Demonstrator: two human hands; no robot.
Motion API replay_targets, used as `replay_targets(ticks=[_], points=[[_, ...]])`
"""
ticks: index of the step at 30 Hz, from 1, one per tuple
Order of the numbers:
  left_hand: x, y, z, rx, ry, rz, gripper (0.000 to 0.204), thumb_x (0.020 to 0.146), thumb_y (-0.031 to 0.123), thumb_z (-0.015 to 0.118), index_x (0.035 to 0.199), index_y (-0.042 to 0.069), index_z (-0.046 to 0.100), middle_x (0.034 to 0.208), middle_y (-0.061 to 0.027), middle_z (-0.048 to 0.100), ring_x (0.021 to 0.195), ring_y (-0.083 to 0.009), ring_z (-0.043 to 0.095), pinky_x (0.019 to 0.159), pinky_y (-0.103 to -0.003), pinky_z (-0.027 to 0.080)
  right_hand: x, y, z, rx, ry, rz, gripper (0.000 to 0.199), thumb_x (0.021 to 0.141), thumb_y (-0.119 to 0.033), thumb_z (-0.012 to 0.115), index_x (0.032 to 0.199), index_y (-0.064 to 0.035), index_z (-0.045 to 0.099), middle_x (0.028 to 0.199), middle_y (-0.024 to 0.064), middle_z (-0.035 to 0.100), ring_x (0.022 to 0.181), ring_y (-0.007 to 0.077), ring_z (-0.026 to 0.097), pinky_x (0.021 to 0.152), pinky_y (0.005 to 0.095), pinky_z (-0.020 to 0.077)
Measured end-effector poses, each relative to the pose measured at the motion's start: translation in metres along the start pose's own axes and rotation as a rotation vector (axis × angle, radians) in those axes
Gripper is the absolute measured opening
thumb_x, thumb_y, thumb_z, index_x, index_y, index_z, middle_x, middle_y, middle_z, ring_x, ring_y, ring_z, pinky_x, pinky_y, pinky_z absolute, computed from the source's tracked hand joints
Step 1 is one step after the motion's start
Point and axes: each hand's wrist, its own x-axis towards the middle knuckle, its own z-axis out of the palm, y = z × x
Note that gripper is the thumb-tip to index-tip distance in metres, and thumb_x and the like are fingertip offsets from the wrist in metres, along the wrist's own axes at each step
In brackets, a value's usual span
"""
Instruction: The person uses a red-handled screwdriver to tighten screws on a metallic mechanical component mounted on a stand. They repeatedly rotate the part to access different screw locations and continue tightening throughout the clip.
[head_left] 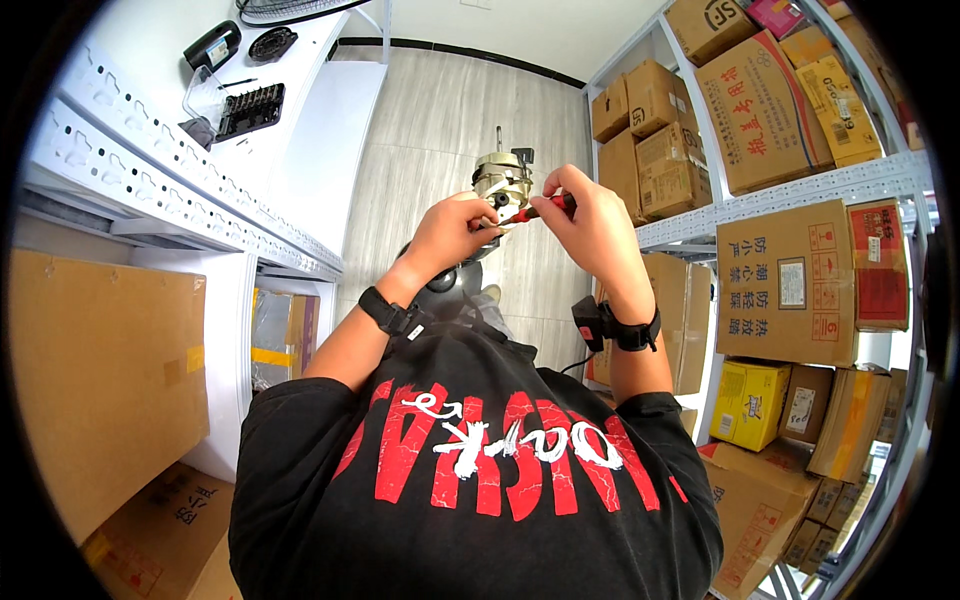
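Observation:
In front of me is a bare fan motor (503, 178), pale gold with a thin metal shaft pointing away. My right hand (595, 225) is closed round the handle of a red and black screwdriver (548, 208), which lies slantwise just on the near side of the motor. My left hand (445, 238) is closed in a pinch at the motor's near left, close to the screwdriver's tip. What its fingers grip is too small to make out. Below my left hand, a dark rounded part of the fan's stand (443, 279) shows partly behind the wrist.
On the white shelf at the left lie an open black bit case (250, 112), a black cylindrical part (212, 45), a round black part (272, 43) and a fan grille (290, 12). Metal racks (690, 228) with cardboard boxes (785, 283) stand at the right. A large carton (110, 390) is at the near left.

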Motion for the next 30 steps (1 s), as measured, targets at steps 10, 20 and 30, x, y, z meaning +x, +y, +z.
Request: replay_targets(ticks=[10,20,30], points=[[0.002,0.001,0.001,0.105,0.01,0.079,0.015,0.078,0.011,0.08,0.091,0.009,0.074,0.079,-0.0067,0.066,0.07,-0.0237,0.065,0.062,-0.035,0.051,-0.006,-0.003,0.0,-0.035,-0.008,-0.009,0.024,0.083,-0.014,0.074,0.1,-0.0053,0.059,0.081,0.0137,0.066,0.075,0.0339,0.067,0.066,0.042,0.0516],[0.0,0.001,0.003,0.13,0.02,0.108,0.013,0.079,0.013,0.08,0.089,0.009,0.073,0.077,-0.0067,0.065,0.069,-0.0248,0.065,0.061,-0.036,0.051,-0.008,-0.007,-0.003,-0.097,-0.053,0.053,0.023,0.082,-0.011,0.073,0.1,-0.0049,0.06,0.085,0.0133,0.066,0.077,0.0318,0.067,0.068,0.0417,0.0523],[0.002,-0.001,0.003,0.149,0.017,0.102,0.013,0.078,0.014,0.081,0.086,0.009,0.072,0.076,-0.0065,0.064,0.069,-0.0247,0.065,0.061,-0.037,0.05,-0.01,-0.007,0.004,-0.022,0.041,-0.106,0.022,0.084,-0.011,0.072,0.1,-0.0049,0.059,0.085,0.0135,0.066,0.076,0.0331,0.067,0.066,0.0417,0.0518]])
